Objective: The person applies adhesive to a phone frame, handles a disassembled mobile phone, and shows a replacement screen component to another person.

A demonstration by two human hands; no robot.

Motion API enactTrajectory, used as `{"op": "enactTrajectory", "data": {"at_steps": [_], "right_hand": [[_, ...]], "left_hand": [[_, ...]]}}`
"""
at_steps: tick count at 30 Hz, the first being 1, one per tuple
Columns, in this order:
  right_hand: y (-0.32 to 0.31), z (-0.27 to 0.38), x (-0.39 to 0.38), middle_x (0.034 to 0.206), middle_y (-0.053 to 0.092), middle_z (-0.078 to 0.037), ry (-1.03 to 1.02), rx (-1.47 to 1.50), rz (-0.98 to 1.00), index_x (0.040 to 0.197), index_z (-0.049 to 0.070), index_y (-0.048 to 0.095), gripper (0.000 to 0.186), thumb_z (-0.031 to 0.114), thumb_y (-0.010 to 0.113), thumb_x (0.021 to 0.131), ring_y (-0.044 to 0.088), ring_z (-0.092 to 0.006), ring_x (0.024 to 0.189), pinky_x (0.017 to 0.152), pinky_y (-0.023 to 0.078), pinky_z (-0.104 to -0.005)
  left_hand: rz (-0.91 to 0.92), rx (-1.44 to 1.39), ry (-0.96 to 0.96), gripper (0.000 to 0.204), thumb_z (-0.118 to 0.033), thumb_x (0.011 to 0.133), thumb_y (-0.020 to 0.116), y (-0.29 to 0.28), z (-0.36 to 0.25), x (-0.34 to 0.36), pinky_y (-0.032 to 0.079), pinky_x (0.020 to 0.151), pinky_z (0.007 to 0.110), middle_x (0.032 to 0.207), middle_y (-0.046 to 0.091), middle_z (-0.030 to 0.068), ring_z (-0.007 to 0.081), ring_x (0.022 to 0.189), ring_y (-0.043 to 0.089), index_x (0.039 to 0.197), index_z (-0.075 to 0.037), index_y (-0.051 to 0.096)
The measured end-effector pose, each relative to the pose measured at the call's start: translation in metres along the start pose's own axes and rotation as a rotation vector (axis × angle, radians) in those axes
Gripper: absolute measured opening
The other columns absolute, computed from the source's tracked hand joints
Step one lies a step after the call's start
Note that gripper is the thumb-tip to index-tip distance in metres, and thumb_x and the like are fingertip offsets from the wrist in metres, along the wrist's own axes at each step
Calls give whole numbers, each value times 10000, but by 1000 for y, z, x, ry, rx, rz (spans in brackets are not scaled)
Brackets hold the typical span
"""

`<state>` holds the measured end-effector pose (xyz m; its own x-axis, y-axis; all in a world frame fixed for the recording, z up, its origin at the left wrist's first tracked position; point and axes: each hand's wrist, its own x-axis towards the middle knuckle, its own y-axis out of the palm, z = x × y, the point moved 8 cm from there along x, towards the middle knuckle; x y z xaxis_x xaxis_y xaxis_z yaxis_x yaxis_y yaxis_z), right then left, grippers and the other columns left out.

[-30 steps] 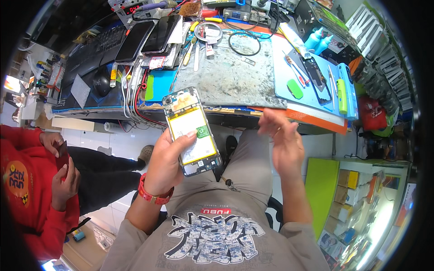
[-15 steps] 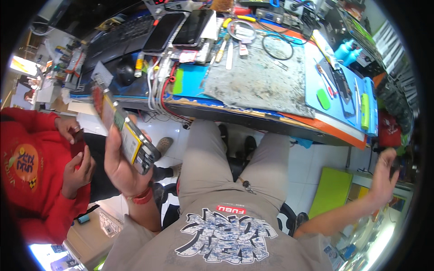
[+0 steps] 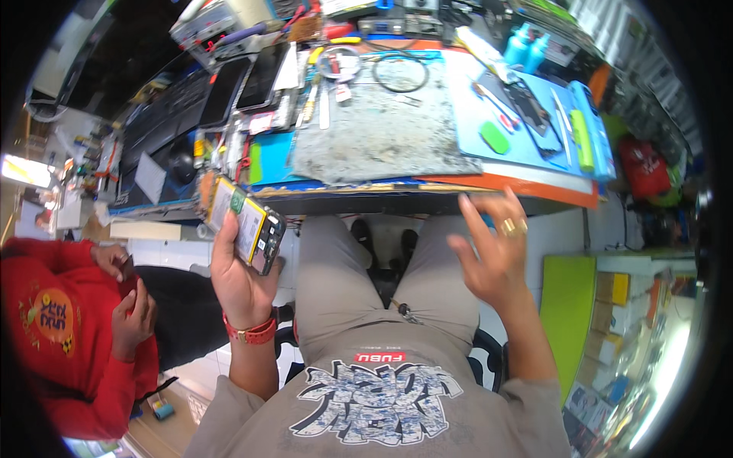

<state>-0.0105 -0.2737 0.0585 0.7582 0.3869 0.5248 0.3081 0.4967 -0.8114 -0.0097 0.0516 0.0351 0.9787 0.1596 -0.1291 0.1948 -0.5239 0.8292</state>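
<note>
My left hand [image 3: 243,286] is wrapped round an opened smartphone [image 3: 246,227], tilted, with its yellow-edged battery and dark inner parts showing. It is held short of the bench's front edge, above my left thigh. My right hand [image 3: 492,244] hangs in the air near the bench edge at the right, fingers apart and nothing in them. A gold-coloured ring is on one of its fingers. Nearest to it on the bench are an orange board [image 3: 527,187] and a light blue mat [image 3: 467,122], which bears a green piece [image 3: 495,138] and a dark phone part [image 3: 532,114].
A stained grey mat [image 3: 366,137] covers the bench's middle. Two dark phones [image 3: 262,80] lie behind it at the left, near a keyboard [image 3: 156,122] and a mouse [image 3: 182,166]. Teal bottles [image 3: 517,46] stand at the back right. A person in red [image 3: 61,320] sits at my left.
My right hand has come in from the far right toward the bench's front edge. My left hand has turned the phone so its inner side shows more.
</note>
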Motion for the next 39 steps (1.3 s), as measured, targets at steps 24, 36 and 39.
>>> {"op": "enactTrajectory", "data": {"at_steps": [24, 36, 39], "right_hand": [[50, -25, 25, 1238, 643, -172, 113, -229, -266, 1075, 16, 726, 358, 322, 734, 888, 508, -415, 1264, 1114, 333, -623], [46, -42, -29, 599, 334, 14, 883, 1667, -364, 709, 99, 443, 508, 426, 431, 1098, 382, -105, 498, 519, 462, -315], [34, -33, -21, 609, 387, 17, 886, 1347, -376, 750, 74, 493, 462, 385, 474, 1091, 417, -92, 519, 539, 485, -298]], "left_hand": [[-18, 432, 59, 272, -85, 1022, 579, 19, 32, -12, 572, 881, 317, 1146, 695, 92, 157, 984, 707, 1281, -9, 548], [52, 389, -133, 298, -61, 999, 596, 34, 56, -6, 559, 917, 331, 1188, 681, 116, 168, 1044, 695, 1280, 19, 540], [68, 429, -124, 321, -55, 992, 603, 37, 65, 17, 552, 938, 342, 1199, 676, 118, 172, 1058, 688, 1293, 27, 528]]}}
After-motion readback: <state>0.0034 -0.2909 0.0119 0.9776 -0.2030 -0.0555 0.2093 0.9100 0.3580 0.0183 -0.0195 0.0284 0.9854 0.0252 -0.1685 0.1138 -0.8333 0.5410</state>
